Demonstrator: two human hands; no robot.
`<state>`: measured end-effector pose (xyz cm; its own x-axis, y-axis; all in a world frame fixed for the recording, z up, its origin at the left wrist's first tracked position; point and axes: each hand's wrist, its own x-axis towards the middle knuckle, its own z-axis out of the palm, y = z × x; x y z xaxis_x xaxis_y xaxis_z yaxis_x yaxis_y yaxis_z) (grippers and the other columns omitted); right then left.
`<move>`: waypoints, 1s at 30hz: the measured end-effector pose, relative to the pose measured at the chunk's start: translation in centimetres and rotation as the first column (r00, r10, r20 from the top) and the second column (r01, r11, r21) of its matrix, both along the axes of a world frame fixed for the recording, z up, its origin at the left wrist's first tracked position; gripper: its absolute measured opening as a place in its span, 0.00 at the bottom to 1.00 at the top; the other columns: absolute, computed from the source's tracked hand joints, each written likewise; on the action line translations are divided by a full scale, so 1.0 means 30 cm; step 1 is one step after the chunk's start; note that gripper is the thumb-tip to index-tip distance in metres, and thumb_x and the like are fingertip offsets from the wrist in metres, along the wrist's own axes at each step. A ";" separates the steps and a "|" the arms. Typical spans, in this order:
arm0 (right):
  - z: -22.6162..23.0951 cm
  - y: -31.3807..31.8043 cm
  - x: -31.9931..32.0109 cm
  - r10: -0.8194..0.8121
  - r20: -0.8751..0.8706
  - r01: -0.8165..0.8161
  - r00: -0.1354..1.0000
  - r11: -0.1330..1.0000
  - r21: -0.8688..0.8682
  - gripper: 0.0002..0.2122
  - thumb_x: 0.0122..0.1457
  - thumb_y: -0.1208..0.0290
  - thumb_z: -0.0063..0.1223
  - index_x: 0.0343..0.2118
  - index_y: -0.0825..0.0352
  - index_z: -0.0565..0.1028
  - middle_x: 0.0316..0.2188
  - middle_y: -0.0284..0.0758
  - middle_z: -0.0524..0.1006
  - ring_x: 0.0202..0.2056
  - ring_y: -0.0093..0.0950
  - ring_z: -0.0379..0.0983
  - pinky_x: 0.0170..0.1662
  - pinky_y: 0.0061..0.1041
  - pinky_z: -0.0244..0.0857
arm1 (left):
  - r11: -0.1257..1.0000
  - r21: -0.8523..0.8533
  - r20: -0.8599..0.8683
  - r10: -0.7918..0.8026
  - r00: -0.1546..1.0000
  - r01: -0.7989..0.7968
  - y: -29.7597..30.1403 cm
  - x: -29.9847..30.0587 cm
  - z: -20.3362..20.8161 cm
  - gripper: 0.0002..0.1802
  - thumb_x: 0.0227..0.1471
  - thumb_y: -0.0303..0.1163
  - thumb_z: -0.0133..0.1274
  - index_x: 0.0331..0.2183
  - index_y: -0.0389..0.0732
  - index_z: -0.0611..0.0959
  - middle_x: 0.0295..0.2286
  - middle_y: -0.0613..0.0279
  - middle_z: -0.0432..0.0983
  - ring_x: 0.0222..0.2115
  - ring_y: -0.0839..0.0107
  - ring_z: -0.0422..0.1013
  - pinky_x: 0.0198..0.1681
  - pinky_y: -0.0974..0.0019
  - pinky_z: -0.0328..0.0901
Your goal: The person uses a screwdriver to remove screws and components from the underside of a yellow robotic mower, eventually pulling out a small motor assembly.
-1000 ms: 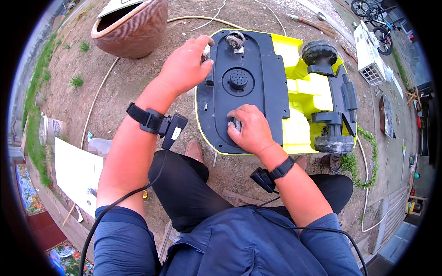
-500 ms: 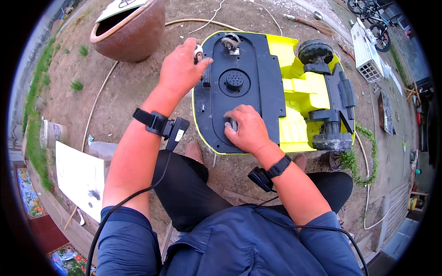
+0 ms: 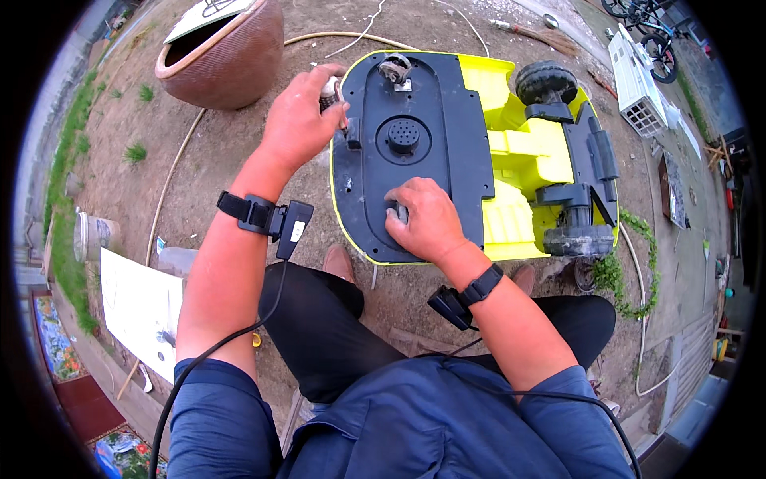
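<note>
A ride-on toy car, its shell yellow and its underside a black panel, lies upside down before me. Just off the panel's left edge, my left hand is closed round a small whitish and dark red object, mostly hidden by the fingers. My right hand grips a small grey caster wheel on the near part of the panel. A matching caster wheel stands at the far end. Between them sits a round perforated black cap.
Two large dirty black wheels are on the car's right end. A brown clay pot stands far left, a white board and bucket nearer left. A pale hose crosses the dirt; a broom lies far right.
My left hand has shifted slightly left, taking its small object away from the panel edge. The right hand stays on the near caster wheel. The view has moved a little.
</note>
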<state>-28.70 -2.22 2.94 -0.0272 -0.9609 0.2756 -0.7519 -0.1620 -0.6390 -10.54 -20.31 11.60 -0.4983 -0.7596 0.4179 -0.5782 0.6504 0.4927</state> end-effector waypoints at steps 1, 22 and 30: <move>-0.004 0.002 0.000 0.001 0.000 -0.001 1.000 1.000 -0.003 0.08 0.51 0.68 0.63 0.34 0.63 0.85 0.34 0.38 0.79 0.43 0.41 0.76 0.48 0.40 0.71 | 0.999 -0.017 0.036 0.044 0.998 -0.044 0.001 -0.004 -0.005 0.25 0.54 0.38 0.64 0.53 0.46 0.78 0.40 0.50 0.79 0.37 0.50 0.79 0.44 0.52 0.73; 0.009 -0.005 0.003 0.009 -0.012 -0.009 1.000 1.000 0.026 0.10 0.53 0.65 0.62 0.36 0.63 0.85 0.33 0.37 0.78 0.44 0.40 0.75 0.49 0.39 0.71 | 0.999 0.033 0.184 -0.007 0.983 0.001 -0.039 0.017 0.085 0.20 0.55 0.35 0.63 0.48 0.39 0.81 0.40 0.49 0.80 0.43 0.49 0.77 0.48 0.54 0.71; 0.007 -0.001 0.001 -0.009 -0.009 0.009 1.000 0.999 0.031 0.10 0.53 0.65 0.62 0.35 0.62 0.85 0.34 0.38 0.79 0.44 0.40 0.75 0.49 0.40 0.70 | 0.996 -0.005 0.168 -0.083 0.982 0.085 0.016 -0.012 0.118 0.20 0.54 0.40 0.65 0.44 0.38 0.82 0.37 0.47 0.80 0.41 0.46 0.77 0.45 0.51 0.71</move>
